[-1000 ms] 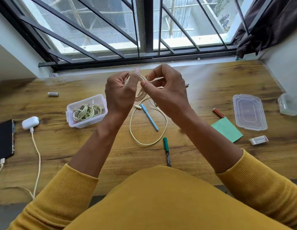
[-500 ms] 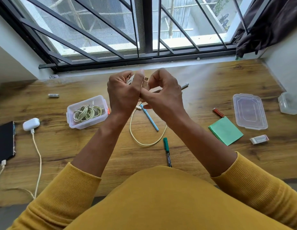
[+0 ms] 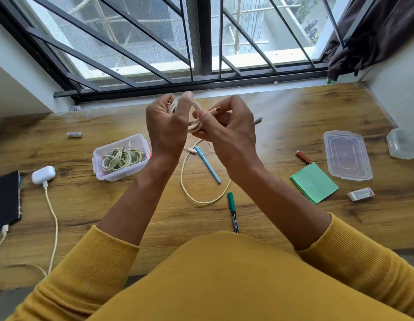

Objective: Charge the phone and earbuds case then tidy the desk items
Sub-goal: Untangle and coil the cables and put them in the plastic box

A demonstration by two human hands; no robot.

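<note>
Mid-desk, raised above the wood: left hand (image 3: 169, 128) closed around a small coil of cream cable (image 3: 194, 122), keeping the loops from springing apart; right hand (image 3: 226, 130) pinching the cable's end beside it, apparently to feed the next turn. Remaining slack hanging down in a loop on the desk (image 3: 85, 205), near the blue pen (image 3: 208, 164). Far left: phone (image 3: 5, 200) and earbuds case (image 3: 43, 174), both plugged in. Left of centre: open box (image 3: 121, 174) holding coiled cables, likely the destination.

Two hands (image 3: 169, 126) (image 3: 226, 128), two pens (image 3: 208, 164) (image 3: 233, 212), two batteries (image 3: 74, 134) (image 3: 304, 157), one lid (image 3: 347, 155), one eraser (image 3: 360, 194).
</note>
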